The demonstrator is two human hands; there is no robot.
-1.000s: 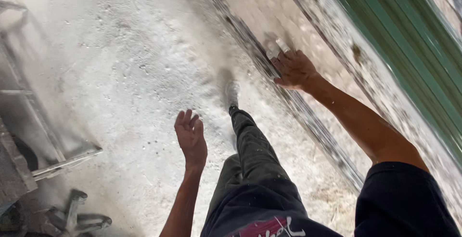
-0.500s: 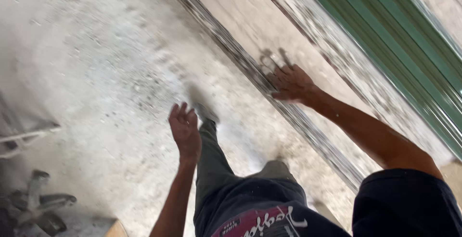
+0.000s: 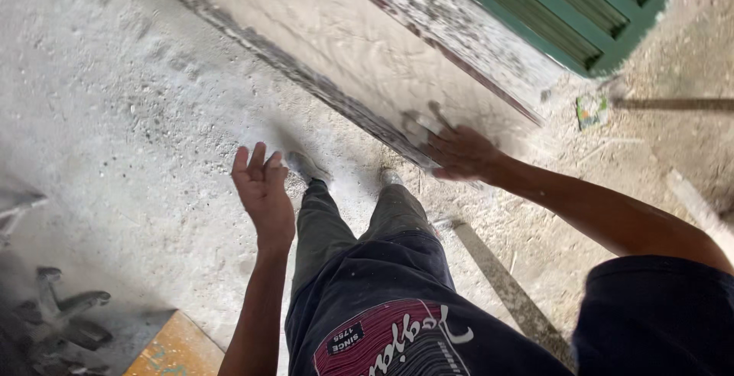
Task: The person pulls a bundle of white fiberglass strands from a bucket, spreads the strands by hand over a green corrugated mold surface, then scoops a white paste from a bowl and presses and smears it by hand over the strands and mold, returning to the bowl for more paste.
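My right hand (image 3: 461,154) reaches forward and presses a small grey pad (image 3: 419,125) against the lower edge of a long, dust-covered white panel (image 3: 321,32). The pad is blurred and partly hidden under my fingers. My left hand (image 3: 264,192) hangs open in the air over the dusty floor, fingers apart, holding nothing. Both my legs in dark trousers and my dusty shoes (image 3: 307,166) stand close to the panel's edge.
A green louvred door (image 3: 581,9) lies beyond the white panel at the top right. A small green packet (image 3: 590,110) and a wooden strip (image 3: 673,105) lie on the floor to the right. Grey metal tools (image 3: 69,315) and an orange board (image 3: 176,349) sit bottom left.
I have stepped along the panel, so its end and the green door's corner have come into view. My right hand stayed on the panel with the pad. My left hand stayed open.
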